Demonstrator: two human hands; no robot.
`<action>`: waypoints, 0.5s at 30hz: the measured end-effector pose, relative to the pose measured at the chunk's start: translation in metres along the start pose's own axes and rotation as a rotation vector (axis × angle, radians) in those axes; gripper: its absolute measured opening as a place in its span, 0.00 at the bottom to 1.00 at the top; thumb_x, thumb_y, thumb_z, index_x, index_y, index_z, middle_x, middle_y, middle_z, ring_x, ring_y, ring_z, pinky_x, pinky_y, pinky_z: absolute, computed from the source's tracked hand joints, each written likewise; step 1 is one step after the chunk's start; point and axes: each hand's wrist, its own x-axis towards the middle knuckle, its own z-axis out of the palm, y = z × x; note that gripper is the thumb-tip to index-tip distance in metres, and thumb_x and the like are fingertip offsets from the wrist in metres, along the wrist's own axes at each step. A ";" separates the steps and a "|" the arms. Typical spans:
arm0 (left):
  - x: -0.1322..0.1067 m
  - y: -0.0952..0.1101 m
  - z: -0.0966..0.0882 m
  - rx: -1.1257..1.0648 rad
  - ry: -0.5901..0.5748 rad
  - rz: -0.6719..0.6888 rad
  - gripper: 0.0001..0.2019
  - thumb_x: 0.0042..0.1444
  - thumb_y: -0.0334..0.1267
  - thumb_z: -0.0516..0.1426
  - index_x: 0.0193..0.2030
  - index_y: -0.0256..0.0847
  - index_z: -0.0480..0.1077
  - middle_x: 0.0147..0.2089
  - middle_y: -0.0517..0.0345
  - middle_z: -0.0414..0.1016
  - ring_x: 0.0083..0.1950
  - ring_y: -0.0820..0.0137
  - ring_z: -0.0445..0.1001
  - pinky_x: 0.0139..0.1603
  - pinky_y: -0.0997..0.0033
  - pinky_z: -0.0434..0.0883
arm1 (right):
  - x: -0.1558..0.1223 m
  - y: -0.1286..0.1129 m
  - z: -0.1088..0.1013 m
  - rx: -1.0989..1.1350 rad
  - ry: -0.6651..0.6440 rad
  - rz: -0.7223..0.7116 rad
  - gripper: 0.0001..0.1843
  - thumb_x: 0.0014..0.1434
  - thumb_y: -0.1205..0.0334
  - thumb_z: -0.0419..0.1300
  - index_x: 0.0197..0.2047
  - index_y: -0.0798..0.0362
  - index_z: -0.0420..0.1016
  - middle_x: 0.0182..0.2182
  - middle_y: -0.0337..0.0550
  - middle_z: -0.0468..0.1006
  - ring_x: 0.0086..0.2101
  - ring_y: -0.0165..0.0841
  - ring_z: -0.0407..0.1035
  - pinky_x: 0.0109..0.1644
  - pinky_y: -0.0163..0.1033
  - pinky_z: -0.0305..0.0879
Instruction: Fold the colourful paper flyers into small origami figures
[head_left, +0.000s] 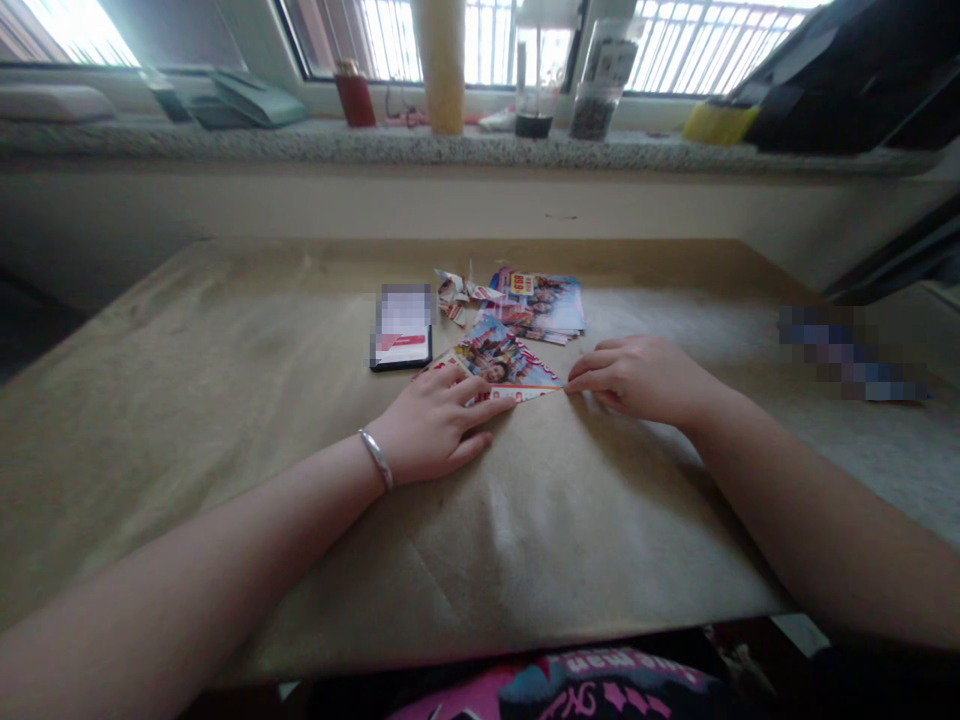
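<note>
A sheet of printed paper (504, 362), folded to a triangle, lies on the table with one point toward the right. Across its left part my left hand (450, 420) rests flat, fingers spread, a silver bracelet at the wrist. The thumb and fingers of my right hand (630, 378) pinch the paper's right corner. Just behind sits a stack of colourful flyers (544, 300). Beside the stack is a small folded paper figure (459, 292), its exact shape hard to make out. A phone (403, 330) with a lit, partly blurred screen lies left of the papers.
The table (300, 560) has a tan cover. A blurred-out bluish item (851, 350) lies at the far right. Along the granite windowsill (300, 145) stand a red bottle (354, 95), a tall yellowish cylinder (442, 70), clear containers (596, 85) and a dark bag (840, 80).
</note>
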 end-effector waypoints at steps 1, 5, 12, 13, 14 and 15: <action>0.000 0.000 0.000 0.000 0.000 -0.001 0.23 0.64 0.47 0.46 0.65 0.50 0.58 0.57 0.53 0.67 0.54 0.59 0.62 0.59 0.53 0.59 | 0.000 0.000 0.000 0.005 0.001 0.004 0.16 0.57 0.71 0.53 0.41 0.46 0.80 0.40 0.37 0.82 0.36 0.33 0.73 0.36 0.38 0.62; 0.000 0.000 0.000 0.001 0.005 0.005 0.23 0.64 0.47 0.46 0.65 0.50 0.58 0.57 0.53 0.67 0.55 0.59 0.62 0.60 0.53 0.58 | -0.003 0.004 0.002 0.042 -0.006 0.046 0.16 0.57 0.70 0.52 0.39 0.47 0.81 0.40 0.36 0.82 0.37 0.34 0.74 0.38 0.38 0.64; 0.000 0.000 -0.003 -0.005 0.009 0.010 0.23 0.64 0.47 0.47 0.65 0.49 0.58 0.56 0.53 0.67 0.55 0.59 0.62 0.60 0.53 0.58 | -0.002 -0.004 0.011 0.068 0.142 0.236 0.14 0.57 0.68 0.52 0.36 0.51 0.80 0.37 0.42 0.81 0.37 0.35 0.73 0.37 0.38 0.64; 0.000 0.000 -0.003 -0.004 0.012 0.009 0.23 0.64 0.47 0.47 0.65 0.49 0.58 0.56 0.53 0.67 0.55 0.59 0.61 0.60 0.53 0.58 | 0.000 -0.008 0.012 0.111 0.191 0.230 0.15 0.57 0.69 0.52 0.38 0.51 0.80 0.38 0.43 0.80 0.37 0.35 0.73 0.39 0.37 0.65; 0.000 0.001 -0.004 -0.004 0.014 0.006 0.23 0.64 0.47 0.47 0.65 0.49 0.59 0.56 0.52 0.67 0.55 0.59 0.61 0.60 0.53 0.58 | 0.003 -0.012 0.012 0.160 0.206 0.191 0.16 0.57 0.70 0.52 0.41 0.51 0.80 0.38 0.43 0.80 0.38 0.34 0.72 0.41 0.37 0.65; 0.000 0.001 -0.004 -0.005 0.014 0.003 0.23 0.64 0.46 0.47 0.65 0.49 0.59 0.56 0.52 0.67 0.55 0.59 0.62 0.60 0.52 0.58 | 0.006 -0.016 0.013 0.190 0.196 0.127 0.16 0.57 0.69 0.52 0.43 0.51 0.79 0.38 0.44 0.79 0.38 0.34 0.71 0.42 0.38 0.66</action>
